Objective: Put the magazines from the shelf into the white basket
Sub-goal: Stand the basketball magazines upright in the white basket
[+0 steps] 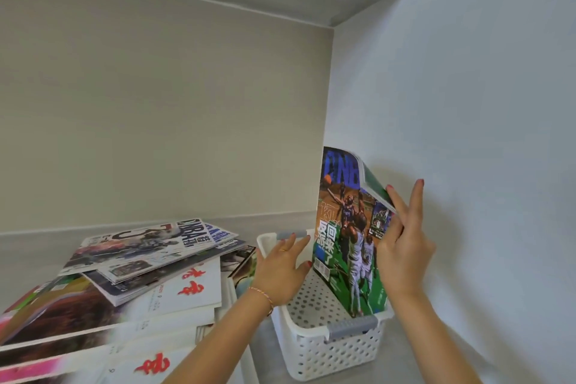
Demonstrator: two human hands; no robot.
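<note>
Both hands are at the white basket (324,349). My right hand (402,246) is partly closed on the basketball magazine (349,237), thumb against the cover, fingers spread behind its curling upper edge. My left hand (282,265) is open, fingers extended, resting on the basket's left rim with nothing gripped.

Held magazine: stands on its lower edge inside the basket, along the right wall, long axis near vertical, top leaning toward 1 o'clock against the side wall (467,134). It lies at 9 o'clock from my right hand and at 3 o'clock from my left; the right hand is the nearer and is the one controlling it. The upper pages droop over toward my right fingers.

Judgement: the insertion looks almost complete; the next move calls for the right hand to let go while the left steadies the basket.

Remaining magazines (149,262): a loose, fanned pile on the shelf (18,259), at 9 o'clock from the basket and just beside it. The left hand is nearer to this pile, so it appears best placed for the next pick.
</note>
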